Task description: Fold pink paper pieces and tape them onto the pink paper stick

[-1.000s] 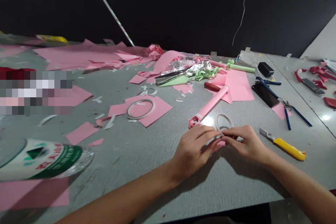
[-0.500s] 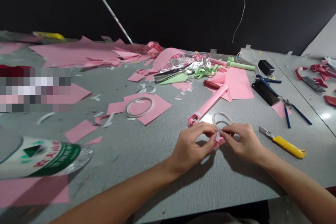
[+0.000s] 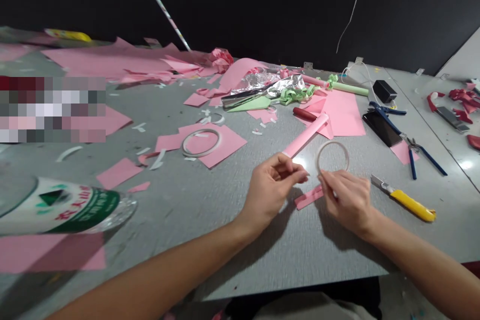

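Observation:
My right hand (image 3: 347, 200) pinches a thin roll of white tape (image 3: 333, 143), which stands up on edge above the fingers. To its left, my left hand (image 3: 268, 185) has thumb and forefinger pinched together; anything between the tips is too small to make out. A gap separates the two hands. Between and below them a folded pink paper strip (image 3: 309, 197) lies on the table. A rolled pink paper tube (image 3: 309, 132) lies beyond my left hand, its near end hidden behind it. Right of my right hand is a yellow utility knife (image 3: 412, 205) with its blade out.
Another tape roll (image 3: 183, 145) lies on pink paper (image 3: 228, 145). Foil (image 3: 292, 81), green paper (image 3: 249, 103) and scraps spread along the back. Blue-handled pliers (image 3: 429, 157) and a phone (image 3: 380, 127) sit at right. A bottle (image 3: 82, 205) is at left.
My hands have moved apart from their near-touching position. The tape roll in my right hand has risen and shifted right, and more of the pink strip shows.

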`<state>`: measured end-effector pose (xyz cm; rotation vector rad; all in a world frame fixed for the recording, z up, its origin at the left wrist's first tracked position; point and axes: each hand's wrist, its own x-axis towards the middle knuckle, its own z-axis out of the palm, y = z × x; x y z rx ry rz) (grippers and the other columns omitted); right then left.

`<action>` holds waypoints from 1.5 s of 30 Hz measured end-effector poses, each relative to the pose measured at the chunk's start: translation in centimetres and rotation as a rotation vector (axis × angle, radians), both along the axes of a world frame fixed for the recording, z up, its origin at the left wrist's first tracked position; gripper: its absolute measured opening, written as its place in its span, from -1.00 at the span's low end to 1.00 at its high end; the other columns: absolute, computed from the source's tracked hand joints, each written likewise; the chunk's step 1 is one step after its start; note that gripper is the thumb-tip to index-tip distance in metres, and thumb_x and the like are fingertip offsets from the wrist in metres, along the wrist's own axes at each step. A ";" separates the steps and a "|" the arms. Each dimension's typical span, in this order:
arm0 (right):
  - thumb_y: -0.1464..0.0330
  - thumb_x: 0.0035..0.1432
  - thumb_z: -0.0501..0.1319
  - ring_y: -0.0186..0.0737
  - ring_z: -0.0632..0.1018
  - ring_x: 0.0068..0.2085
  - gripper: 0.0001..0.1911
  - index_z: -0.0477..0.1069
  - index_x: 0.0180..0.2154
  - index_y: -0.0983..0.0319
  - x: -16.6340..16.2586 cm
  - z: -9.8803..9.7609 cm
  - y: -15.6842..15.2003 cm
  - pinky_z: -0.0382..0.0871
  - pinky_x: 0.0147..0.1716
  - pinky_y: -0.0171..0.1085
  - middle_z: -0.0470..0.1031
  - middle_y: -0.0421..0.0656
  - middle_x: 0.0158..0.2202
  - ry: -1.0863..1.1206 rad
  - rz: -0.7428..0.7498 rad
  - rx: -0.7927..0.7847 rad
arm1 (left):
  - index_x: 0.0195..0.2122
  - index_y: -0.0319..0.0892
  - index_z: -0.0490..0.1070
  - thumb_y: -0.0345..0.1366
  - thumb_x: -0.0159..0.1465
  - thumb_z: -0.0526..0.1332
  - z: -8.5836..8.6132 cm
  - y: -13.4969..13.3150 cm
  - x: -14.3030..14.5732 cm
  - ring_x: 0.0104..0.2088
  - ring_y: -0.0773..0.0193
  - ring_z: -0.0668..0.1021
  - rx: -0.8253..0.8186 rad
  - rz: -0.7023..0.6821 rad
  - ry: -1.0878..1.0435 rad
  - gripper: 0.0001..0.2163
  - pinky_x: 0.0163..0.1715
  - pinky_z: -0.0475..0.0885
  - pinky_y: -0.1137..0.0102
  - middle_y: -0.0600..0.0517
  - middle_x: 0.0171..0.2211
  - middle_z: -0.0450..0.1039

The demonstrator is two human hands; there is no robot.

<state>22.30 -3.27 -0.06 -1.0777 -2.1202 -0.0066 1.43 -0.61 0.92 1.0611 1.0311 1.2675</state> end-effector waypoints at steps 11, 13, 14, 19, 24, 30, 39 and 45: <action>0.25 0.36 0.27 0.07 0.64 -0.01 -0.63 0.60 0.13 0.20 3.3 0.9 4.7 0.53 -0.22 -0.11 0.67 0.07 0.05 0.184 -0.248 -0.244 | -0.32 -0.18 0.61 -0.27 0.14 0.51 -0.2 0.6 -0.3 -0.24 0.11 0.76 -0.076 -0.131 0.032 -0.84 -0.16 0.69 0.26 -0.04 -0.32 0.73; 0.25 0.36 0.29 -0.04 0.66 -0.12 -0.73 0.64 0.01 0.20 1.6 1.4 3.4 0.54 -0.30 -0.20 0.70 0.01 -0.08 0.328 -0.091 -0.356 | -0.33 -0.17 0.61 -0.28 0.15 0.51 -0.2 0.3 -0.1 -0.24 0.13 0.75 -0.067 -0.152 0.025 -0.85 -0.13 0.68 0.26 -0.02 -0.34 0.71; 0.25 0.35 0.32 -0.11 0.66 -0.23 -0.77 0.65 -0.05 0.20 0.8 1.5 2.7 0.53 -0.35 -0.23 0.70 -0.03 -0.16 0.362 -0.010 -0.451 | -0.34 -0.18 0.61 -0.28 0.15 0.51 -0.2 0.3 0.0 -0.25 0.14 0.75 -0.056 -0.163 0.028 -0.86 -0.12 0.67 0.27 -0.01 -0.34 0.70; 0.30 0.37 0.29 -0.24 0.58 -0.41 -0.80 0.61 -0.32 0.20 -1.1 1.3 1.2 0.42 -0.38 -0.26 0.65 -0.14 -0.40 0.372 0.057 -0.565 | -0.27 -0.17 0.58 -0.26 0.16 0.49 -0.7 0.0 0.0 -0.25 0.14 0.73 -0.041 -0.213 0.073 -0.83 -0.15 0.64 0.27 0.00 -0.33 0.68; 0.31 0.32 0.26 -0.24 0.53 -0.39 -0.82 0.52 -0.35 0.20 0.0 2.0 1.7 0.37 -0.38 -0.26 0.59 -0.15 -0.40 0.359 0.019 -0.673 | -0.20 -0.16 0.60 -0.24 0.31 0.36 0.5 0.5 -1.1 -0.27 0.21 0.65 0.207 -0.135 0.443 -0.88 -0.22 0.52 0.32 -0.02 -0.23 0.68; 0.24 0.23 0.34 -0.26 0.46 -0.42 -0.81 0.50 -0.38 0.21 0.8 3.1 1.9 0.29 -0.43 -0.27 0.51 -0.18 -0.43 0.309 0.130 -0.965 | -0.38 -0.19 0.64 -0.43 0.27 0.31 2.1 1.7 -2.4 -0.42 0.27 0.53 0.318 -0.701 0.965 -0.88 -0.36 0.29 0.36 0.05 -0.46 0.60; 0.32 0.28 0.32 -0.27 0.40 -0.43 -0.84 0.53 -0.37 0.23 -0.8 2.2 1.5 0.21 -0.42 -0.26 0.48 -0.20 -0.47 0.124 0.205 -1.127 | -0.37 -0.19 0.63 -0.44 0.25 0.29 0.4 1.7 -1.8 -0.37 0.22 0.58 0.295 -0.725 1.046 -0.89 -0.37 0.23 0.36 -0.02 -0.40 0.64; 0.31 0.27 0.31 -0.28 0.34 -0.43 -0.82 0.54 -0.38 0.24 -1.1 2.4 2.1 0.13 -0.42 -0.26 0.44 -0.23 -0.49 0.025 0.202 -1.157 | -0.39 -0.18 0.63 -0.44 0.24 0.30 0.8 1.7 -1.5 -0.43 0.23 0.52 0.275 -0.697 1.093 -0.89 -0.43 0.16 0.34 -0.02 -0.44 0.61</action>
